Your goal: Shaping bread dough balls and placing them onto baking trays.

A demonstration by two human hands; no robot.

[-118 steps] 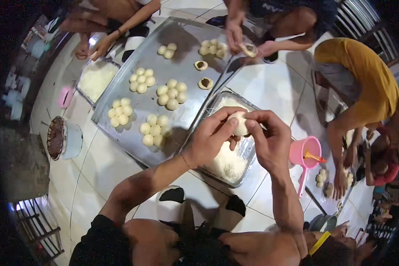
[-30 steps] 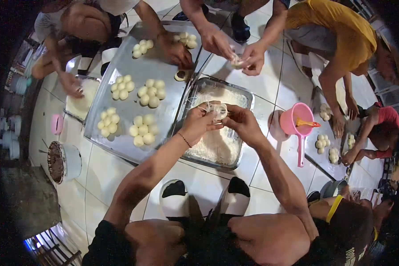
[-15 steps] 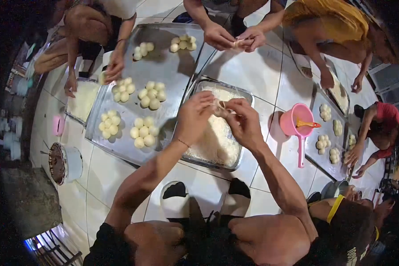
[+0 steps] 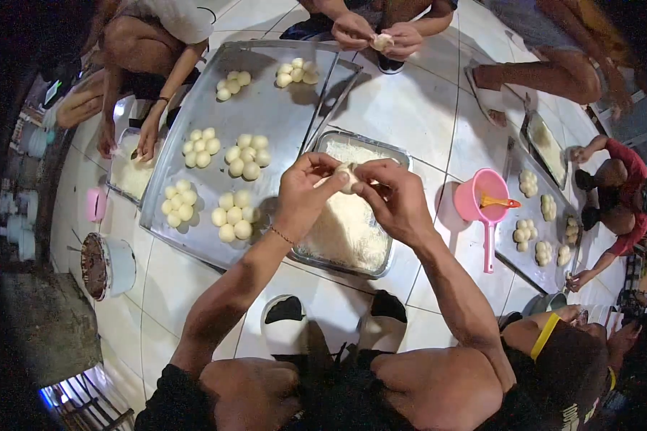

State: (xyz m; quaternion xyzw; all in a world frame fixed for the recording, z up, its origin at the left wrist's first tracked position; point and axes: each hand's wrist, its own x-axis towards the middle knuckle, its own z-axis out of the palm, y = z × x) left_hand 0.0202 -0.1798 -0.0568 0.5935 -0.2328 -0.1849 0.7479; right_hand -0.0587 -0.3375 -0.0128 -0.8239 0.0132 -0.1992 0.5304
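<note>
A small pale piece of dough (image 4: 349, 178) is pinched between my two hands, partly hidden by the fingers. My left hand (image 4: 308, 194) grips its left side with thumb and fingertips. From the other side my right hand (image 4: 395, 197) pinches it with bent fingers. Both hands hover over a metal tray (image 4: 408, 159) that holds a layer of pale, crumbly powder (image 4: 352, 230). To the left lies a large metal tray (image 4: 284, 108) with clusters of round dough balls (image 4: 248, 156) set apart on it.
A pink dipper (image 4: 474, 197) with an orange-handled tool (image 4: 497, 202) stands right of my tray. At left is a white bucket (image 4: 122, 267) of dark brown filling. Co-workers crouch around; one holds dough (image 4: 382, 42) opposite me. Another dough tray (image 4: 532, 215) lies far right.
The dough in my fingers looks rounder and more gathered than before. At upper left, a co-worker's hand has gone from the large tray to a small powder tray. The co-worker at upper right has shifted.
</note>
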